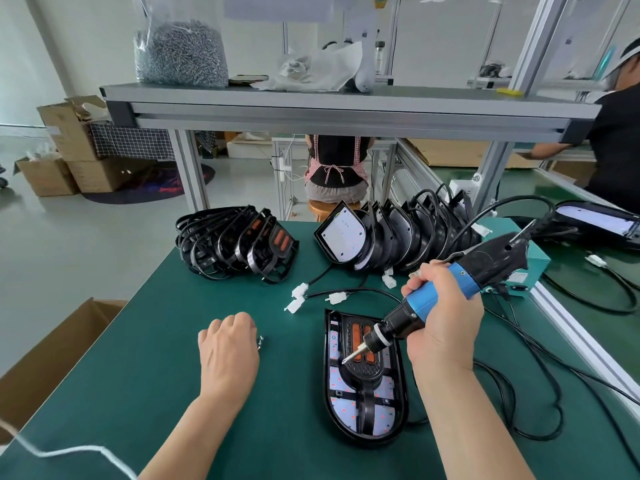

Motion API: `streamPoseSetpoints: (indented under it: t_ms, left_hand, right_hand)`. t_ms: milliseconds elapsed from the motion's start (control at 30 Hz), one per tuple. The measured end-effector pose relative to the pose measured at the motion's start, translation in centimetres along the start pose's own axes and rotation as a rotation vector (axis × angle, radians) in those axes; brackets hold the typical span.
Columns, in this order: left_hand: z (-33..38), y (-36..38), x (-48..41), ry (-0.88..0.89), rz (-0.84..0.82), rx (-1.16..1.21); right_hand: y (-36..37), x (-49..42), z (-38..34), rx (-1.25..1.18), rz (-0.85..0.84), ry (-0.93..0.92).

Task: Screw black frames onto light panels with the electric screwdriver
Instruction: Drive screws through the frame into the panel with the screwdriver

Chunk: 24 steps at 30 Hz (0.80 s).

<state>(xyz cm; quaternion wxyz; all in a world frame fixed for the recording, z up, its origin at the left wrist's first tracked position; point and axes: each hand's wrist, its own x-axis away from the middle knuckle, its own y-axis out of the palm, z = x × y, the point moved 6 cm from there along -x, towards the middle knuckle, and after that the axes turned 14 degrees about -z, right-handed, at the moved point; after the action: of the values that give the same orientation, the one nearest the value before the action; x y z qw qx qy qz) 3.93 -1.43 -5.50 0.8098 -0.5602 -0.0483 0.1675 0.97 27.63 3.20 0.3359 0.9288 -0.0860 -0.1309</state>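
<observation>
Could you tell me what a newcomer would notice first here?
The blue-gripped electric screwdriver, held in the right hand, stands out first, its bit pointing down at the framed light panel on the near right of the green table. Behind it lie a stack of black frames and a row of light panels; the left hand rests curled beside small screws.

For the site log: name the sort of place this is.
Probably a factory assembly line: stacked light panels, a pile of black frames, and an electric screwdriver in the right hand.
</observation>
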Motion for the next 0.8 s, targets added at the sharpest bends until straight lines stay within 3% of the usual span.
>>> streamPoseSetpoints:
  t_ms: [133, 300, 433, 633, 800]
  left_hand:
    - [0.9, -0.9, 1.3, 0.021, 0.014, 0.482]
    - [4.3, -0.6, 2.7, 0.054, -0.224, 1.077]
    - [6.8, -0.3, 4.1, 0.054, -0.399, 1.416]
    - [8.7, 0.7, 5.6, -0.023, -0.581, 1.784]
    - [9.2, 1.0, 6.2, -0.043, -0.670, 1.876]
  right_hand:
    - [-0.2, 0.1, 0.0, -0.022, 0.034, 0.002]
    - [0.3, 0.2, -0.2, -0.069, 0.045, -0.011]
    - [0.8, 0.3, -0.6, -0.118, 0.030, -0.034]
    - [1.1, 0.2, -1.3, -0.165, 0.041, -0.045]
    - [0.9, 0.0, -1.8, -0.190, 0.056, -0.059]
